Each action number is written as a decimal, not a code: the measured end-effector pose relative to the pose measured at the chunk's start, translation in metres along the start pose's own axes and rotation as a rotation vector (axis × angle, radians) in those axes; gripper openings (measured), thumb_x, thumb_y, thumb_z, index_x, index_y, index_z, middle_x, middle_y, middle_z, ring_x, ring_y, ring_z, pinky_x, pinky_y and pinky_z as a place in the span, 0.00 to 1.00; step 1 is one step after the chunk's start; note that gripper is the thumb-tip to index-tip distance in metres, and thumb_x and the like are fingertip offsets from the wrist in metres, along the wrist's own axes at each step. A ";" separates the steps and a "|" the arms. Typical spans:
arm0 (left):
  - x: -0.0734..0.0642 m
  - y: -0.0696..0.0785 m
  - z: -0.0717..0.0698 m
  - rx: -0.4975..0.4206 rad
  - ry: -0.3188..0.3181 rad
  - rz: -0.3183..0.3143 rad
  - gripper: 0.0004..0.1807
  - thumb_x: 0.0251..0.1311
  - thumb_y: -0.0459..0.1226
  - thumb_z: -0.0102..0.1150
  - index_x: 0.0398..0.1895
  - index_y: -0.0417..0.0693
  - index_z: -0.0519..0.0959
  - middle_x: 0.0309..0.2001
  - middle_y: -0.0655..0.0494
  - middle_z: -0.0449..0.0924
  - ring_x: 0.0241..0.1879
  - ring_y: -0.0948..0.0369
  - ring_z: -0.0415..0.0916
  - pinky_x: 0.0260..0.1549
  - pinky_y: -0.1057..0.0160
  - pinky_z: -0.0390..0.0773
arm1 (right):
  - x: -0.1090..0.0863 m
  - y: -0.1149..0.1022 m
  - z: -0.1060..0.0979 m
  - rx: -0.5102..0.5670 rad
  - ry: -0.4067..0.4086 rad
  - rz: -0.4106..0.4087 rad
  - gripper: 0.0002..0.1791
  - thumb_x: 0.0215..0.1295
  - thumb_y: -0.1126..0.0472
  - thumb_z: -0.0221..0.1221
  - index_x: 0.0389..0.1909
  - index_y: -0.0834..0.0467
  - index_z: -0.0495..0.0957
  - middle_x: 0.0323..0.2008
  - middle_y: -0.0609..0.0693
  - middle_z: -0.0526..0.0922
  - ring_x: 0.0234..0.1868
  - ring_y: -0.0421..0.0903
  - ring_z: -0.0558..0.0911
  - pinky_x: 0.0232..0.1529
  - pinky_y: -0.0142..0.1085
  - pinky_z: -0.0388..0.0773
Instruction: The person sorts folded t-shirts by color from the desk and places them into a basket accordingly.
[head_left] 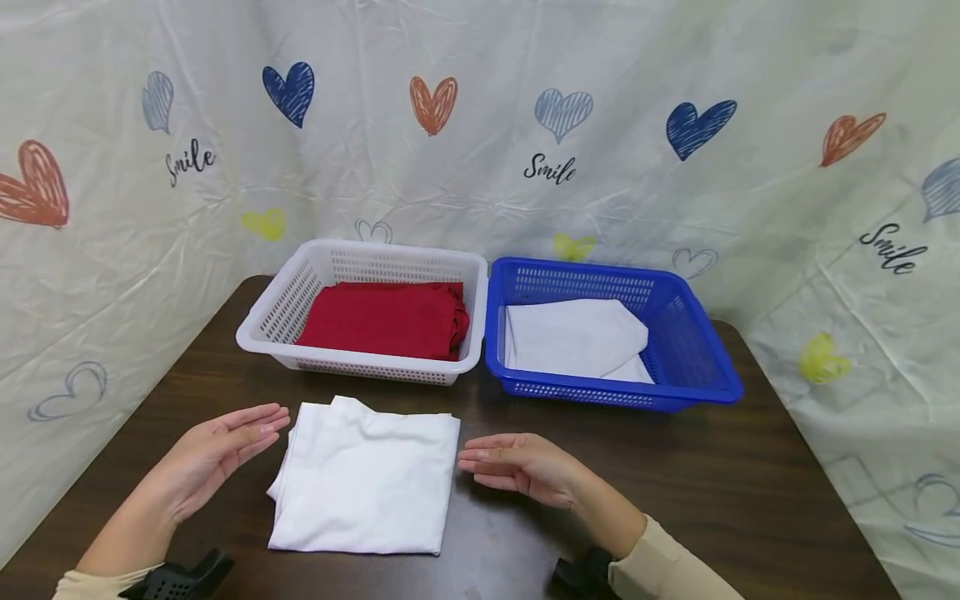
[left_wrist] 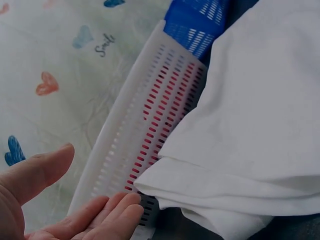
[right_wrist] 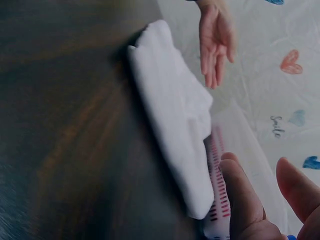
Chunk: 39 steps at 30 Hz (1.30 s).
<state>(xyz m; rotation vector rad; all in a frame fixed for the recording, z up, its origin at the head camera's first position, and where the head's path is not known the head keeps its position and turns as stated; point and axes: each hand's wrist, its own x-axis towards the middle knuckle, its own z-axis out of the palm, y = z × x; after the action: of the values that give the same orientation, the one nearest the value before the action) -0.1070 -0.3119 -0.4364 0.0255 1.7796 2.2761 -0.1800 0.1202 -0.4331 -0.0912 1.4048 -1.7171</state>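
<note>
A folded white cloth (head_left: pixel 365 479) lies on the dark table between my two hands, its layers showing along the left edge. To its left, my left hand (head_left: pixel 217 454) hovers with straight fingers, palm turned inward, near the cloth's upper left corner. On the other side my right hand (head_left: pixel 525 468) has its fingers extended toward the cloth's right edge. Neither hand holds anything. In the left wrist view, fingertips (left_wrist: pixel 131 200) come close to the layered corner of the cloth (left_wrist: pixel 240 150). The right wrist view shows the cloth (right_wrist: pixel 172 120) edge-on, apart from the right thumb and fingers.
Behind the cloth stands a white basket (head_left: pixel 251 335) with folded red fabric (head_left: pixel 386 321) in it. Beside it on the right, a blue basket (head_left: pixel 697 333) contains folded white fabric (head_left: pixel 573 337). A heart-printed sheet (head_left: pixel 480 125) hangs around the dark wooden table (head_left: pixel 720 500).
</note>
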 end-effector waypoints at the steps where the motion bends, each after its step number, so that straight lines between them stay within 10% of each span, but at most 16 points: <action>1: 0.000 -0.001 -0.001 0.000 0.009 -0.006 0.17 0.72 0.27 0.47 0.58 0.49 0.77 0.54 0.63 0.84 0.56 0.68 0.81 0.56 0.67 0.80 | 0.001 0.002 0.001 0.001 0.000 0.008 0.27 0.73 0.65 0.54 0.69 0.72 0.63 0.63 0.64 0.77 0.57 0.47 0.84 0.63 0.44 0.75; 18: -0.004 -0.019 -0.007 0.014 0.114 -0.094 0.26 0.71 0.30 0.52 0.70 0.31 0.64 0.53 0.66 0.84 0.54 0.68 0.82 0.54 0.68 0.81 | 0.008 0.024 0.004 -0.032 -0.008 0.032 0.23 0.73 0.66 0.54 0.64 0.74 0.68 0.57 0.61 0.82 0.53 0.44 0.85 0.57 0.39 0.82; 31: -0.009 -0.027 -0.010 -0.027 0.080 -0.146 0.14 0.71 0.30 0.51 0.55 0.48 0.79 0.50 0.63 0.86 0.53 0.69 0.82 0.53 0.68 0.81 | 0.013 0.032 0.006 -0.036 0.051 0.036 0.22 0.73 0.66 0.54 0.63 0.72 0.70 0.56 0.60 0.83 0.52 0.43 0.85 0.57 0.39 0.82; 39: -0.005 -0.032 -0.008 -0.007 0.106 -0.208 0.21 0.71 0.32 0.53 0.65 0.33 0.70 0.49 0.66 0.85 0.50 0.70 0.82 0.53 0.68 0.82 | 0.014 0.028 0.005 -0.011 0.089 0.028 0.23 0.72 0.65 0.55 0.63 0.73 0.69 0.56 0.62 0.83 0.53 0.44 0.85 0.59 0.40 0.81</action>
<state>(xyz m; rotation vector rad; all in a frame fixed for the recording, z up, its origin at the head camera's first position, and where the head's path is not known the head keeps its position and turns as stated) -0.0975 -0.3140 -0.4682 -0.2731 1.7348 2.1711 -0.1696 0.1082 -0.4609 -0.0012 1.4738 -1.7081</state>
